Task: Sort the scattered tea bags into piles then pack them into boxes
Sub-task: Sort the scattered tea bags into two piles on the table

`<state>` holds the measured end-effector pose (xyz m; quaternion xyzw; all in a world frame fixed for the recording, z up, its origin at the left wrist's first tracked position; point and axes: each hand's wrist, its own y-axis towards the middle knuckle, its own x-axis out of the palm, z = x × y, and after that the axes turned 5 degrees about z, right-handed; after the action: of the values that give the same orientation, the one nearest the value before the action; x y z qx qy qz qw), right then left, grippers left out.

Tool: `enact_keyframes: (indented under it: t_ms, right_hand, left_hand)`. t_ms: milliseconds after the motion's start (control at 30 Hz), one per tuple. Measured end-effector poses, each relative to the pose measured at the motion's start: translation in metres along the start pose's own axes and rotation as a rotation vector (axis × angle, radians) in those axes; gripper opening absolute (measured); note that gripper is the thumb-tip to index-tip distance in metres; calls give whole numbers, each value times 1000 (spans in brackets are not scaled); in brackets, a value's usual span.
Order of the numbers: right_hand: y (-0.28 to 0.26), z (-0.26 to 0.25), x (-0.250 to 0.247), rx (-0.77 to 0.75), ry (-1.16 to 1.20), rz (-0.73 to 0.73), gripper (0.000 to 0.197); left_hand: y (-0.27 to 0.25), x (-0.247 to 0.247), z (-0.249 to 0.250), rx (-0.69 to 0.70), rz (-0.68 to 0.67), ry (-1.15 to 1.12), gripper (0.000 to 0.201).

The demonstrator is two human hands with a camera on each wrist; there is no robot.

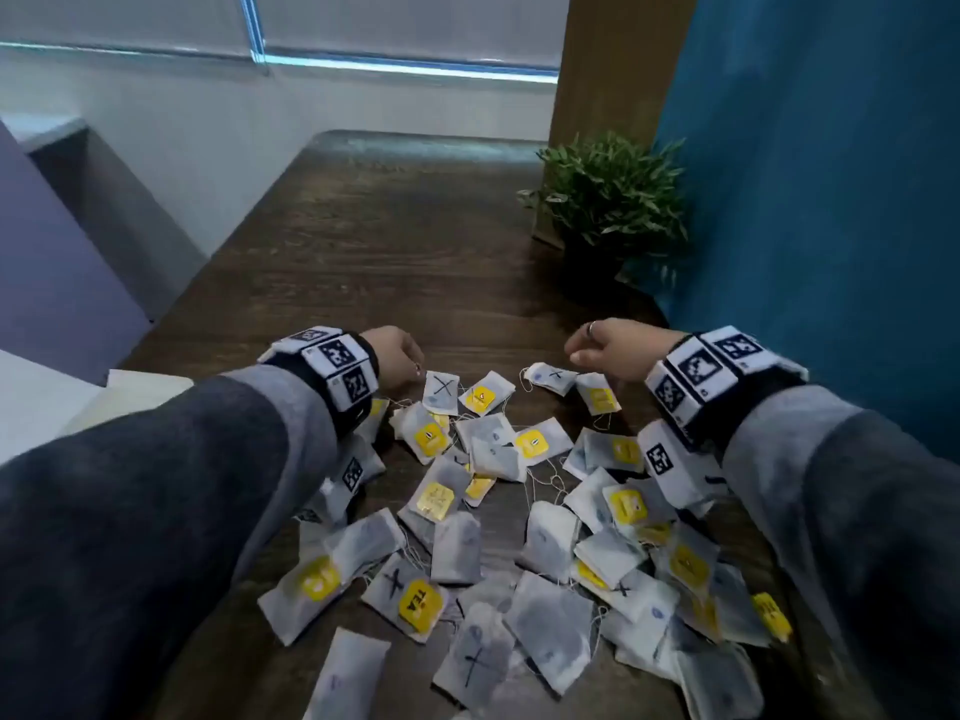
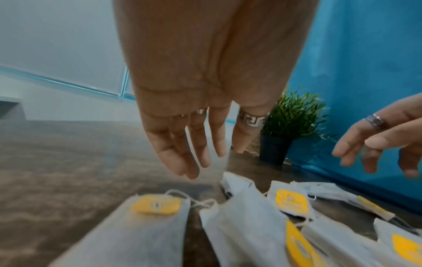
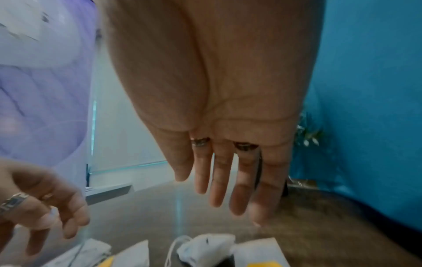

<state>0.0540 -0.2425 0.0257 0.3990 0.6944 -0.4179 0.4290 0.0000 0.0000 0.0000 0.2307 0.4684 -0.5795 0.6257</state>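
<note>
left hand [image 1: 395,356] and right hand [image 1: 615,350] hang above the far edge of a loose heap of tea bags [image 1: 498,532] on the dark wooden tabletop [image 1: 374,241] in the head view. neither one holds a bag. some bags carry yellow tags, some a pen-drawn cross, and strings trail between them. a potted plant [image 1: 610,200] stands far right against a blue wall [image 1: 831,200].

from the left wrist, the left hand [image 2: 200,90] shows its palm with fingers [image 2: 173,155] straight, spread and empty above a yellow-tagged bag. the right hand [image 2: 383,140] reaches in from the right edge, fingers slack, a ring on one.

from the right wrist, the right hand [image 3: 217,108] has its fingers [image 3: 219,180] extended and apart, nothing in them. white bags lie under them at the bottom edge. the left hand [image 3: 38,204] sits low left, loosely curled and empty.
</note>
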Motion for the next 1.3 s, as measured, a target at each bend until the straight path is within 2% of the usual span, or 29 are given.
enact_keyframes:
  t_ms: [133,233,433,500,600,700,767,833,900,1000,1067,1167,1300]
  right_hand:
    - [15,4,24,53,-81,-16,46]
    - [21,1,33,25,-116,-26,47]
    - [8,-10,44,-84,-173,-72,35]
    - [1,-13,48,-118,-168,-51,26]
    - [-11,-17,57,-170,-211,-47,18]
    - [-24,-23,61,-180,-255,-39,21]
    - [-35,-26,56,-185,-259,72,29]
    - [-46,-28,46,-230,-184,200,29]
    - [-56,-30,36,-276,-41,227,24]
    - [-66,-40,34,-281,-26,178,4]
    - [-61,-48,40,-246,-138,123,27]
    - [-51,-59,54,-214,-294,12,43]
    - [-45,-61,74,-158,-423,47,35]
  left_hand:
    - [7,15,0,10,-53,118,37]
    - [14,23,2,57,-47,183,48]
    - [-3,30,9,164,-73,275,33]
    - [-10,31,7,181,-74,294,20]
    - [-29,24,4,174,-27,226,17]
    - [-53,6,1,178,100,-16,18]
    - [-70,-8,-2,184,162,-256,32]
    - [-88,-20,-4,214,222,-477,39]
    - [-110,-27,-2,230,252,-758,31]
    - [-137,-27,0,224,184,-1176,32]
    - [-147,-22,-4,180,87,-1419,31]
    - [-152,-16,-15,122,37,-1512,29]
    - [-158,-13,-26,100,-115,-1633,25]
